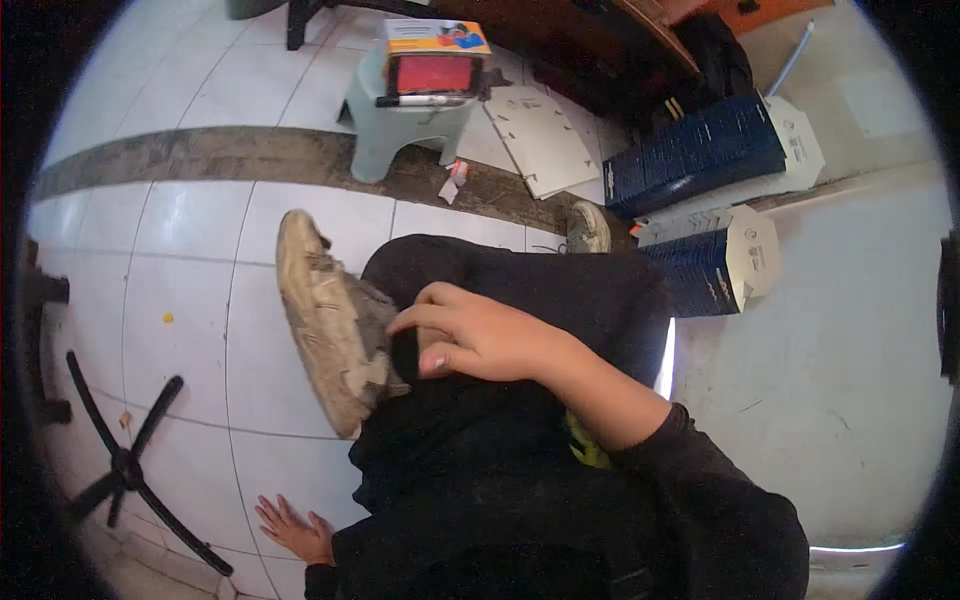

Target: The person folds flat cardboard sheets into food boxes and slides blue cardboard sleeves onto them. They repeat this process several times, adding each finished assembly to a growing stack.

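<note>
My right hand hovers over my bent leg in black trousers, near the ankle. Its fingers are curved, with a gap between thumb and index finger and nothing held in it. Just beyond the fingertips is my worn beige shoe, lying sideways on the floor. Down at the lower left, my left hand is spread flat on the white floor tiles, fingers apart and holding nothing.
A pale plastic stool carries a box and a red-screened device. White sheets lie beside it. Stacks of dark-blue folded pieces stand against the wall. A black star-shaped chair base is at left.
</note>
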`<state>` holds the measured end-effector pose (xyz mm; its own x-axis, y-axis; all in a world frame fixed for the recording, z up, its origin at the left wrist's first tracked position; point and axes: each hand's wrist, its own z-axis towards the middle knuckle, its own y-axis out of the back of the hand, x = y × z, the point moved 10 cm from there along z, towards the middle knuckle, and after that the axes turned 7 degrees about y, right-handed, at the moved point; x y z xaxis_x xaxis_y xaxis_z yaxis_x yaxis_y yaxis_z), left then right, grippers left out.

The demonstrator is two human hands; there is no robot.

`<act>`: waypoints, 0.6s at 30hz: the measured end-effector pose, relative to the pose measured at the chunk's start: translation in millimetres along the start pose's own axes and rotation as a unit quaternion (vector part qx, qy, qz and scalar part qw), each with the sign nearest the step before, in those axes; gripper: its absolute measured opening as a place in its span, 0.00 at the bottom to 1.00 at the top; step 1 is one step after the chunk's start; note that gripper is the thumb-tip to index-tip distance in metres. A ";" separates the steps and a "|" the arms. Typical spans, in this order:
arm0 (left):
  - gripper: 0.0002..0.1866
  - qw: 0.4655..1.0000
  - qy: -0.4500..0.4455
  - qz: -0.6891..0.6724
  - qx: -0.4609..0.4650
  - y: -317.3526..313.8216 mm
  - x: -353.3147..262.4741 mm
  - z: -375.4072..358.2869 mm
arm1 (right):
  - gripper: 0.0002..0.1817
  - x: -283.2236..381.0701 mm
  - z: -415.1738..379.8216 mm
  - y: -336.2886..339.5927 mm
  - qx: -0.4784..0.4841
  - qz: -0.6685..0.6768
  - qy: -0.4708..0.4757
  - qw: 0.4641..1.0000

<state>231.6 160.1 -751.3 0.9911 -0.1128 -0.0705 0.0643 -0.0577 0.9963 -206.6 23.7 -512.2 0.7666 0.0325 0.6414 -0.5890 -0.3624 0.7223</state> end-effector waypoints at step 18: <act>0.35 0.956 0.117 0.216 0.158 84.2 -89.8 175.0 | 0.41 -592.0 -124.8 210.8 -0.403 0.048 -0.455 0.793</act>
<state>127.6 -8.2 -669.9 0.9189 0.0286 0.3935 -0.3582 -0.3572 0.8626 -816.5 44.4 -707.4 0.3599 -0.7768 0.5168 -0.3471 0.4027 0.8470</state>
